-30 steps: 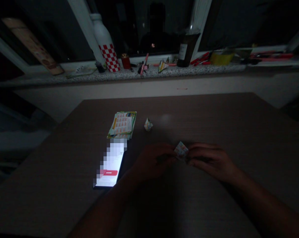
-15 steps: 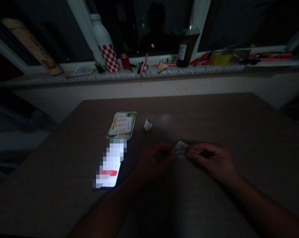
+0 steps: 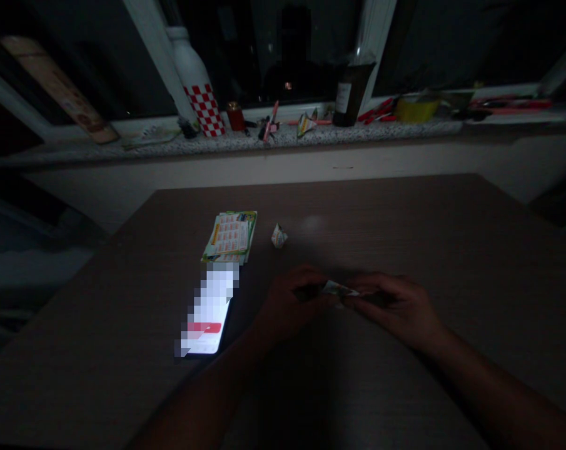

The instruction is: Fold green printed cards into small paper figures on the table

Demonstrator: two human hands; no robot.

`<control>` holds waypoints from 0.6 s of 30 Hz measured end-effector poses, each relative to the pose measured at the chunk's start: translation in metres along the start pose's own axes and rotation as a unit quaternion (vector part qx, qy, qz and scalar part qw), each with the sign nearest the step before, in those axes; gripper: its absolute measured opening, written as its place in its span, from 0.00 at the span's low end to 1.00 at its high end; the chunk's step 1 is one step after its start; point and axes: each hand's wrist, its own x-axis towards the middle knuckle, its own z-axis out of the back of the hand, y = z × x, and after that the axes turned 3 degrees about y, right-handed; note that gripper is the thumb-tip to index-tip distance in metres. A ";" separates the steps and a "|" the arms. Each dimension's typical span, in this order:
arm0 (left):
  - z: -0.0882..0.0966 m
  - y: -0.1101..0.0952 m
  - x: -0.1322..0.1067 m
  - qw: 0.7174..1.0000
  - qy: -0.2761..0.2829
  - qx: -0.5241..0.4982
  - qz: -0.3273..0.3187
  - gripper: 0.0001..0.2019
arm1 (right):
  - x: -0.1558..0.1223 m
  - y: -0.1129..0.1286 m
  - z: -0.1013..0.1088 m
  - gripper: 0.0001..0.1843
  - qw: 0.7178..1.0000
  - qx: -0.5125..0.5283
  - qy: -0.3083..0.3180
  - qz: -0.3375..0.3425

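The room is dim. My left hand (image 3: 289, 305) and my right hand (image 3: 395, 306) meet over the middle of the brown table (image 3: 404, 225). Between their fingertips they pinch a small folded piece of printed paper (image 3: 338, 289), held nearly flat and edge-on. Both hands are closed on it. A second small folded paper shape (image 3: 279, 236) lies on the table beyond my left hand. A stack of printed paper sheets (image 3: 230, 237) lies to the left of that, and a lit phone (image 3: 208, 312) rests face up just in front of the stack.
A stone windowsill (image 3: 245, 140) runs along the back. It holds a white bottle with red checks (image 3: 199, 84), a dark bottle (image 3: 349, 87), a small red can (image 3: 236, 116), another folded paper (image 3: 307, 123), pens and a yellow roll (image 3: 416, 110).
The folded paper has tilted from facing up to lying nearly flat between my fingertips. Both hands stayed in the same place, with their fingers shifting slightly.
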 end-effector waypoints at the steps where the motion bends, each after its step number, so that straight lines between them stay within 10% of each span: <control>1: 0.000 0.001 0.000 1.000 0.000 -0.004 0.000 0.09 | 0.000 0.000 0.000 0.09 1.000 0.000 -0.001 -0.001; 18: -0.003 -0.001 -0.003 1.000 -0.012 0.005 0.021 0.09 | 0.001 0.003 -0.003 0.06 0.999 0.031 0.013 -0.034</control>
